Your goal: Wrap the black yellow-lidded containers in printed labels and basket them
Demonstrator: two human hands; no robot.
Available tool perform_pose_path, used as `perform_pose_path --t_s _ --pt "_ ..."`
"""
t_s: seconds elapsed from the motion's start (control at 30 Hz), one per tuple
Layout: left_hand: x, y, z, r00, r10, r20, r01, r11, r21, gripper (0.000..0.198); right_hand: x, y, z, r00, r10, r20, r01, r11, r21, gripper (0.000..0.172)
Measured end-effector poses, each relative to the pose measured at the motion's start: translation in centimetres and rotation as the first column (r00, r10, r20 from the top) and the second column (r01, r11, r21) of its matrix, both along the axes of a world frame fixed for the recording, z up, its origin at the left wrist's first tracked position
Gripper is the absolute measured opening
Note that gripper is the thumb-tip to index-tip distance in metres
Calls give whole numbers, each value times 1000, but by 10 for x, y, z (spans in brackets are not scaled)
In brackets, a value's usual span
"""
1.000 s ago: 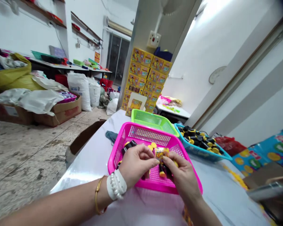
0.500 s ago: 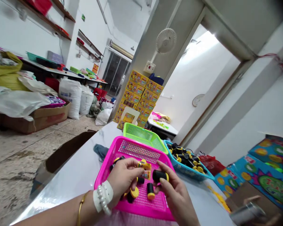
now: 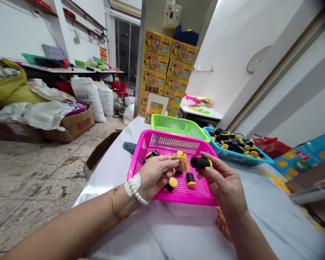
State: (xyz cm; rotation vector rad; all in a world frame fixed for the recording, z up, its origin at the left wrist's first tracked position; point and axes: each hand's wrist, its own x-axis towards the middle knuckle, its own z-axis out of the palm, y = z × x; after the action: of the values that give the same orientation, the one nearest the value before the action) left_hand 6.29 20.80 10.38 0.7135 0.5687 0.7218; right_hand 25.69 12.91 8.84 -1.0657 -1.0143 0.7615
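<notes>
Over the pink basket [image 3: 176,197], my left hand [image 3: 157,175] pinches a small orange-yellow printed packet [image 3: 182,162]. Just to its right, my right hand [image 3: 223,177] grips a black cylinder with a yellow end [image 3: 200,163] between thumb and fingers. The packet and the cylinder are held close together but apart. Several more such cylinders lie in the basket below, among them one black-and-yellow cylinder [image 3: 190,179] near the middle. Part of the basket's contents is hidden behind my left hand.
Behind the pink basket stands a green basket [image 3: 180,124]. A blue basket [image 3: 233,156] full of black-and-yellow cylinders is at the right. Yellow boxes [image 3: 157,61] are stacked against the pillar. A metal cylinder [image 3: 312,194] sits at far right, on the white table [image 3: 162,231].
The view has tilted down and levelled, so more of the table's front shows. Both hands still hold the packet and the cylinder over the basket.
</notes>
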Motion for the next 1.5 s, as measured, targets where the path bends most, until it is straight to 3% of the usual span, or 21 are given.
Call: perform_pose_path --t_s 0.1,0.23,0.3,0.4,0.5,0.63,0.9,1.0,1.13,1.3,1.5 --pt "0 0 -2 1000 -12 -13 12 1000 3 13 -4 -4 0 997 32 70 -30 999 -27 37" --pt "0 -2 0 1000 -14 -27 14 1000 24 10 -8 -9 4 971 -90 222 88 996 18 32" --pt "0 -3 1 999 0 -41 1 1000 31 9 -8 -11 9 981 -103 165 92 993 71 28" --pt "0 -4 1 998 -8 -67 11 999 44 8 -8 -14 14 1000 -8 -6 8 993 117 23" --pt "1 -4 0 997 -48 -60 51 998 44 7 -9 -14 14 999 21 29 -23 998 51 25" --pt "0 -3 0 995 -99 -28 100 994 49 15 -12 -15 9 978 -73 197 71 997 15 26" --pt "-1 -5 1 991 -130 -16 131 989 72 15 -12 -19 1 871 -270 410 219 961 168 27" --pt "-1 -3 0 995 -97 -23 98 994 52 14 -14 -18 1 900 -237 365 197 970 143 27" --pt "-1 -2 2 995 -101 -18 102 995 15 18 -12 -14 3 990 -44 137 52 997 -52 26" --pt "-1 -3 2 989 -149 8 149 988 29 16 -12 -10 3 989 59 -133 -76 989 -126 27" --pt "-1 -2 0 988 -153 26 153 988 5 16 -20 -15 3 998 36 -51 -40 996 -81 23"
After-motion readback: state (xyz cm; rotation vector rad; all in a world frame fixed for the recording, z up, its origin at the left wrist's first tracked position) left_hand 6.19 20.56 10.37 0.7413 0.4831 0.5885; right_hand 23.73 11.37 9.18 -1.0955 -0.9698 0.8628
